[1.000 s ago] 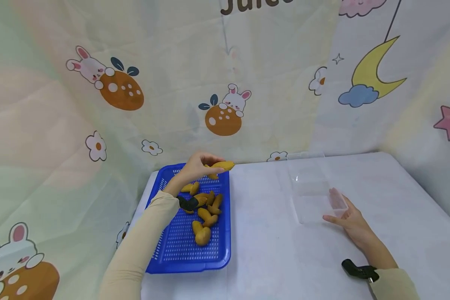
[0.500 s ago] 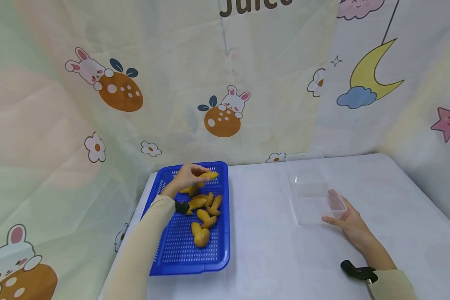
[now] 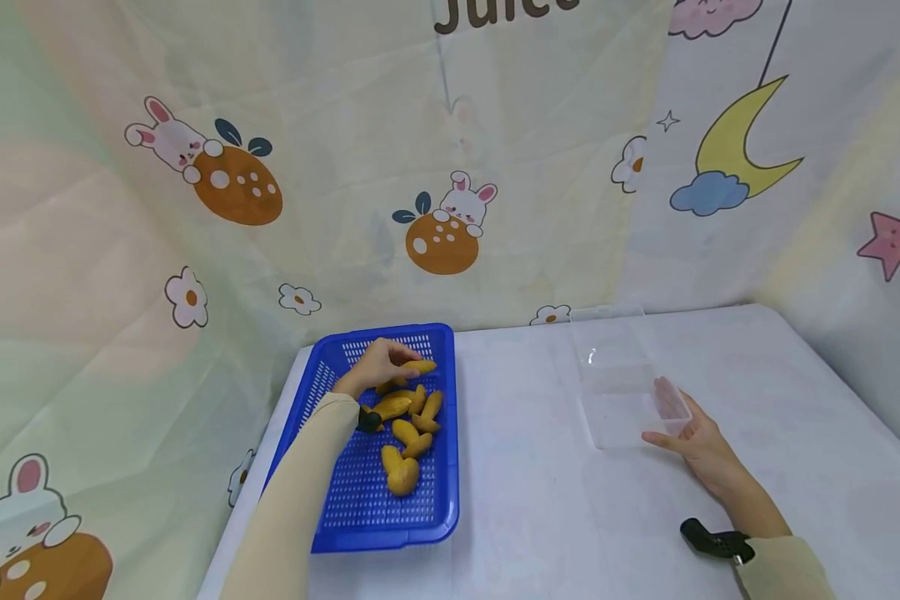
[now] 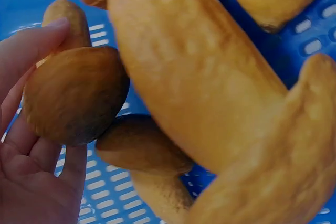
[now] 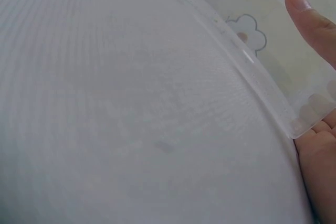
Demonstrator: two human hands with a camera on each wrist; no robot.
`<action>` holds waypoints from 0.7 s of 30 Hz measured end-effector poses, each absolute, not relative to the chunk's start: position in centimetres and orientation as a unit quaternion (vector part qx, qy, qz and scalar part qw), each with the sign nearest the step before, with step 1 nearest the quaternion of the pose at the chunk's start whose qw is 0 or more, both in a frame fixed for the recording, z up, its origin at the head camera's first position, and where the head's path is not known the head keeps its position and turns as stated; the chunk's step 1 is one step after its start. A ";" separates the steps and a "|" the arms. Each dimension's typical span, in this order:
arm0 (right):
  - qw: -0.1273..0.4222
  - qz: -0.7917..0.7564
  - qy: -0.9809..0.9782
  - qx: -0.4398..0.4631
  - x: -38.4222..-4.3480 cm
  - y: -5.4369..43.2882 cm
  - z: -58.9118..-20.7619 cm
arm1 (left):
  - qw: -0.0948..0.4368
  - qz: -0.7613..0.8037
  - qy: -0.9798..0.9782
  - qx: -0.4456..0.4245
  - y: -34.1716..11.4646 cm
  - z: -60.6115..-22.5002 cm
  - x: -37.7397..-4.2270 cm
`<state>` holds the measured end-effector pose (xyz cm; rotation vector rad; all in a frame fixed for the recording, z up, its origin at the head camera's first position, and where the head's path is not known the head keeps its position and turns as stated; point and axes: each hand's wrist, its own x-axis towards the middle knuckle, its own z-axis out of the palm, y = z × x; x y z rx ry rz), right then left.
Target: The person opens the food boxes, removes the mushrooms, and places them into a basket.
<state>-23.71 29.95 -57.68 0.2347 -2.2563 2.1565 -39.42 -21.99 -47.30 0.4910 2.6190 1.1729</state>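
Observation:
In the head view my left hand [image 3: 381, 364] is low over the far part of a blue basket [image 3: 444, 500], pinching a yellow-brown mushroom [image 3: 422, 366]. The left wrist view shows the thumb on a mushroom's stem [image 4: 73, 20], with the round brown cap [image 4: 79, 95] below it and fingers behind. Several more mushrooms [image 3: 401, 475] lie in the basket. At the right, my right hand [image 3: 701, 442] grips the near right corner of a clear plastic box [image 3: 618, 417]. Its fingers show through the wall; the right wrist view has the thumb [image 5: 310, 19] at the box's near side.
A white cloth [image 3: 525, 467] covers the table between basket and box. Behind stands a printed fabric backdrop [image 3: 330, 167] with rabbits and flowers. Each wrist wears a black camera mount, the right one [image 3: 716, 542] over the table.
My left hand has come down and toward me into the basket, still holding the mushroom, from above its far right edge. The right hand and the box have stayed in place.

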 end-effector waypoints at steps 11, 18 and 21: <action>0.007 0.697 -0.713 0.078 -24.2 29.6 -57.3 | 0.107 0.386 0.901 0.164 -21.8 -47.1 -39.3; 0.017 0.683 -0.728 0.054 -24.0 29.7 -57.2 | 0.113 0.385 0.899 0.175 -22.2 -46.4 -39.0; 0.024 0.693 -0.718 0.055 -23.8 29.9 -57.2 | 0.112 0.386 0.898 0.181 -22.4 -45.8 -38.8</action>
